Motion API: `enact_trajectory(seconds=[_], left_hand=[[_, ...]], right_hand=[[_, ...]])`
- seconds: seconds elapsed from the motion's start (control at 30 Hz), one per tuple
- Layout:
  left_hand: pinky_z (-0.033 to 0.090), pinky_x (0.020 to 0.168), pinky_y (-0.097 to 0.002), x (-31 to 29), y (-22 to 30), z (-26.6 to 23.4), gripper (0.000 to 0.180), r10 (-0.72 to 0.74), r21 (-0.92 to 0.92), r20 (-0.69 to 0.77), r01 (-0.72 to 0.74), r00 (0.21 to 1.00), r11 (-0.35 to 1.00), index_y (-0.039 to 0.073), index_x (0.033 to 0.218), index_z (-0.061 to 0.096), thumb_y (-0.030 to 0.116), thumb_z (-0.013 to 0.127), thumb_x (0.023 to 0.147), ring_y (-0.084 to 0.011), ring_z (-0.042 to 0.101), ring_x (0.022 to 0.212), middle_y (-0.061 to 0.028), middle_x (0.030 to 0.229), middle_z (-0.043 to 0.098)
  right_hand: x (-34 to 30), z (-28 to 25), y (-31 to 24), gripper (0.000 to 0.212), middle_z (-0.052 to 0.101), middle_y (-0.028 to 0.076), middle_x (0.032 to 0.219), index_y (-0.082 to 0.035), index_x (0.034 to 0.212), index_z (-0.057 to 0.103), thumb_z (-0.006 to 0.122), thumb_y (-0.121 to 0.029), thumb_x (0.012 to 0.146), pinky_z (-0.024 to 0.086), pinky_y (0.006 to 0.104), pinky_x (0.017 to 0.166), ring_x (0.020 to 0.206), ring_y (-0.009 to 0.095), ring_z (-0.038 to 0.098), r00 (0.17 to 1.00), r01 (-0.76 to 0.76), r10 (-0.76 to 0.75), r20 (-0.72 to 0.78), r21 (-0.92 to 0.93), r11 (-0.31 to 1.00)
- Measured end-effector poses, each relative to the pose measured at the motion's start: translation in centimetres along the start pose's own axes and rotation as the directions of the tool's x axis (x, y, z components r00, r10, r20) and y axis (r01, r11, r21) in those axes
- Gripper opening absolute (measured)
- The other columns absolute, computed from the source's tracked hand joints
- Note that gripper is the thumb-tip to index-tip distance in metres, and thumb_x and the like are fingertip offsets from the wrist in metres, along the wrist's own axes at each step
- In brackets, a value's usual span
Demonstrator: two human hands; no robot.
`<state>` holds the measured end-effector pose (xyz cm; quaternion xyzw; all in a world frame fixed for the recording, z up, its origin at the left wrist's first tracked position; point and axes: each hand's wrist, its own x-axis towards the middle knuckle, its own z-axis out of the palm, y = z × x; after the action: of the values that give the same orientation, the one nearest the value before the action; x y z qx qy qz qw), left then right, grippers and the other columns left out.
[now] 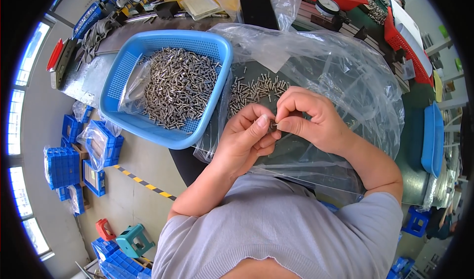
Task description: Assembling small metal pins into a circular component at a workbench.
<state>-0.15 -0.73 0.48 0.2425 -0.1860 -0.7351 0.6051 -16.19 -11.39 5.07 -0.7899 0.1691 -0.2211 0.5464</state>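
My left hand [249, 135] and my right hand [312, 118] meet in front of my chest, fingertips pinched together. Between them is a small dark metal pin [273, 124], mostly covered by the fingers. Just beyond my hands, a loose pile of small metal pins [256, 89] lies on a clear plastic sheet [345, 76]. To the left stands a blue perforated basket [168, 140] holding a large heap of similar metal pins [180, 86] and a clear plastic bag [136, 89].
A black phone [259, 10] lies at the back of the bench beside a dial gauge [327, 5]. Red baskets [410, 44] stand at the back right, and a blue tray [432, 140] is at the far right. Blue crates [61, 165] and a green stool [134, 240] are on the floor at left.
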Motion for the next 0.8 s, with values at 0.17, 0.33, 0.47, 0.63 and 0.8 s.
enact_trajectory(seconds=[0.17, 0.33, 0.47, 0.63, 0.8], left_hand=[[0.029, 0.049, -0.0207, 0.0, 0.0, 0.0, 0.02, -0.004, -0.008, 0.011, 0.004, 1.0, 1.0, 0.007, 0.098, 0.053, 0.026, 0.059, 0.093, -0.0058, 0.04, 0.059, -0.0033, 0.079, 0.056], [0.028, 0.047, -0.0207, 0.1, 0.0, -0.2, 0.02, -0.003, -0.025, 0.021, 0.003, 1.0, 1.0, 0.006, 0.097, 0.053, 0.024, 0.06, 0.092, -0.0057, 0.038, 0.057, -0.0048, 0.078, 0.057], [0.028, 0.047, -0.0207, 0.0, 0.2, -0.2, 0.021, -0.026, -0.02, 0.033, 0.027, 0.999, 0.999, 0.006, 0.097, 0.053, 0.024, 0.061, 0.092, -0.0057, 0.037, 0.056, -0.0047, 0.078, 0.057], [0.033, 0.051, -0.0219, -0.1, 0.1, 0.4, 0.023, -0.029, 0.003, -0.031, 0.029, 0.999, 1.0, 0.005, 0.103, 0.055, 0.024, 0.061, 0.092, -0.0072, 0.042, 0.062, -0.0028, 0.079, 0.056], [0.036, 0.055, -0.0231, 0.0, -0.3, 0.0, 0.022, 0.024, -0.019, 0.0, -0.024, 1.0, 1.0, 0.004, 0.106, 0.056, 0.022, 0.059, 0.093, -0.0083, 0.043, 0.066, -0.0043, 0.088, 0.058]], right_hand=[[-0.1, 0.2, 0.1, 0.014, 0.055, 0.005, 0.087, -0.004, 0.083, 0.058, 0.069, -0.012, 0.082, 0.043, 0.0273, 0.07, 0.078, 0.015, 0.053, 1.0, 0.016, -0.015, 0.014, -0.041, 0.999], [0.4, 0.7, 0.7, 0.02, 0.054, 0.006, 0.095, -0.005, 0.09, 0.059, 0.073, -0.012, 0.078, 0.044, 0.028, 0.075, 0.085, 0.017, 0.054, 0.992, 0.11, -0.115, -0.044, -0.102, 0.989], [0.3, 0.6, 1.0, 0.021, 0.055, 0.006, 0.094, -0.006, 0.091, 0.06, 0.074, -0.012, 0.076, 0.044, 0.0281, 0.076, 0.087, 0.018, 0.054, 0.981, 0.185, -0.193, -0.033, -0.154, 0.971], [0.1, 0.2, 0.6, 0.019, 0.056, 0.006, 0.092, -0.006, 0.087, 0.06, 0.074, -0.011, 0.076, 0.044, 0.0289, 0.075, 0.086, 0.018, 0.055, 0.986, 0.14, -0.156, -0.065, -0.202, 0.969], [0.1, 0.2, 0.7, 0.015, 0.057, 0.006, 0.09, -0.005, 0.086, 0.061, 0.072, -0.008, 0.077, 0.045, 0.0297, 0.074, 0.084, 0.019, 0.056, 0.967, 0.219, -0.245, -0.076, -0.248, 0.944]])
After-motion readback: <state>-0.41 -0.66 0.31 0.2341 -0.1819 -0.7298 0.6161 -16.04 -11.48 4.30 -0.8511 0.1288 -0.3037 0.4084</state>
